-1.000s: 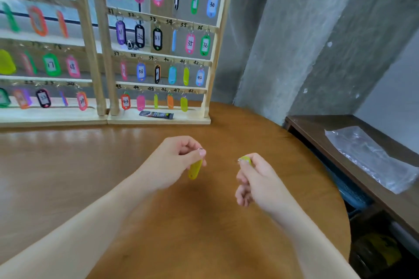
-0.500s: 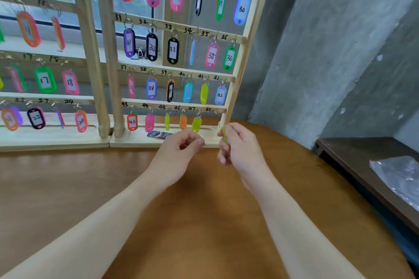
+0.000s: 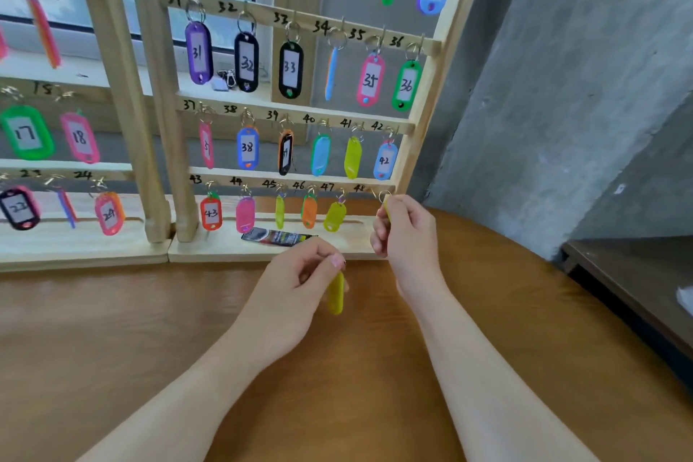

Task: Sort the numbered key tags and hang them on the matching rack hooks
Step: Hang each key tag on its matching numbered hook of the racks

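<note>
While the ring is being brought to the last hook, the scene is set out as follows.

Step in hand: a yellow tag (image 3: pixel 387 210) is being hung at the place marked 48, at the right end of the bottom rail of the rack (image 3: pixel 423 116); this is judged from the position of the ring.

Right hand (image 3: pixel 407 232): it is closed in a pinch on the yellow tag, whose metal ring (image 3: pixel 384 196) is held up just at the hook under the number 48. Whether the ring is already over the hook cannot be told.

Left hand (image 3: pixel 300 281): a second yellow tag (image 3: pixel 335 293) is pinched between thumb and fingers and is held hanging above the desk (image 3: pixel 112 330), in front of the rack base. Its number is not shown.

Rack: the neighbouring places 43 to 47 are already filled with tags.

Other thing: a small dark packet (image 3: pixel 279 237) is lying on the rack base.

Next move: it is judged that the ring must be slipped fully over the hook and then released with care, so that the tag is left hanging. After that, the number of the second tag must be read.
</note>
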Demonstrator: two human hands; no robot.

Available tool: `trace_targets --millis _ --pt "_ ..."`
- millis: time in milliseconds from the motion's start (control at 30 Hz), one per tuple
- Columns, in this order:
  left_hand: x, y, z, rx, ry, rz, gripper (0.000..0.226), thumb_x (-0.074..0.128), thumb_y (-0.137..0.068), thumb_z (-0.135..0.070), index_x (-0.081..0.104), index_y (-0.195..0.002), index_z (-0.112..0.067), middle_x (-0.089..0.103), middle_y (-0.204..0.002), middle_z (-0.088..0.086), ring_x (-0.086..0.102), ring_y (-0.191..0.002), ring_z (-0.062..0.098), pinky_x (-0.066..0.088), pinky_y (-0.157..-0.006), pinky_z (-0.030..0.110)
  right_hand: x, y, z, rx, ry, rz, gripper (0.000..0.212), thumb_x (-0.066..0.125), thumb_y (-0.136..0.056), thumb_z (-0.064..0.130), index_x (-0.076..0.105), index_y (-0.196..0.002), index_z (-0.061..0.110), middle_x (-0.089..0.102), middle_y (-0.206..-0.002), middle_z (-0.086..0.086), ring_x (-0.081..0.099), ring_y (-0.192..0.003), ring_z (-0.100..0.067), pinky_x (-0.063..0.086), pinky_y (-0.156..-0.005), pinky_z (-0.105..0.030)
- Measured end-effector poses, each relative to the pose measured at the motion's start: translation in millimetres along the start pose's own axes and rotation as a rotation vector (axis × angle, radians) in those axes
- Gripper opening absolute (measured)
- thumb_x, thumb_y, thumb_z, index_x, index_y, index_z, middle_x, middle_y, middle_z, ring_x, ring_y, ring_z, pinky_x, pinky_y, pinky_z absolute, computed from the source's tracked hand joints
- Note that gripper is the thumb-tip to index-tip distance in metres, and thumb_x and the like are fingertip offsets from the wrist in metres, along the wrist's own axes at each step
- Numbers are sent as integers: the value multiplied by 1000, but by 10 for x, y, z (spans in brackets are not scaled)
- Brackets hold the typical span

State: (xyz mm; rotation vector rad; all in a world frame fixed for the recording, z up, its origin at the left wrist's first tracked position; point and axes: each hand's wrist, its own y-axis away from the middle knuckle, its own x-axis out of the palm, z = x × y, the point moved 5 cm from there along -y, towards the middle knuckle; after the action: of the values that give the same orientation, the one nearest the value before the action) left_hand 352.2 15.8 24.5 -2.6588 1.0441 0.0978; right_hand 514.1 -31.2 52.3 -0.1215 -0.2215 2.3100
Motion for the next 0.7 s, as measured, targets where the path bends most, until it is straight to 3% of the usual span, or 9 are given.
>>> trace_targets --millis 133,233,367,567,633,700 --pt "6 -18 3 -7 -47 28 22 50 -104 -18 63 -90 -8 75 -81 1 62 -68 7 51 -69 18 2 -8 4 -39 -12 3 29 42 -105 13 51 -79 5 42 -60 -7 40 -50 -15 34 -43 -21" --pt "8 -24 23 -22 -29 34 22 51 -104 -18 62 -88 -10 71 -70 1 62 -65 11 49 -66 19 20 -14 8 -51 -7 27 30 42 -105 14 51 -77 5 43 -59 -4 41 -50 -15 36 -44 -22" --pt "-10 -33 68 -37 -32 27 23 53 -103 -21 62 -84 -16 58 -62 -4 48 -56 10 41 -58 23 52 -27 -46 -44 32 44 31 42 -105 14 53 -78 5 45 -58 -4 43 -48 -14 38 -44 -22" --pt "0 -61 -49 -19 0 9 23 47 -106 -25 60 -90 -15 76 -88 -2 69 -81 14 54 -77 36 7 -28 -178 -96 57 9 37 50 -104 17 48 -71 0 43 -59 -10 41 -50 -19 37 -46 -28" --pt "10 -177 -132 21 7 -10 21 48 -106 -23 57 -90 -13 76 -83 1 70 -80 18 55 -79 37 -43 -42 -207 -142 68 -45 42 56 -102 20 45 -65 3 39 -59 -15 38 -55 -23 35 -52 -34" --pt "42 -318 -189 62 -27 -32 20 52 -104 -21 57 -88 -12 71 -70 2 66 -68 15 51 -69 28 -89 -54 -209 -169 64 -94 46 61 -99 22 42 -66 -3 37 -62 -24 35 -59 -25 33 -55 -37"
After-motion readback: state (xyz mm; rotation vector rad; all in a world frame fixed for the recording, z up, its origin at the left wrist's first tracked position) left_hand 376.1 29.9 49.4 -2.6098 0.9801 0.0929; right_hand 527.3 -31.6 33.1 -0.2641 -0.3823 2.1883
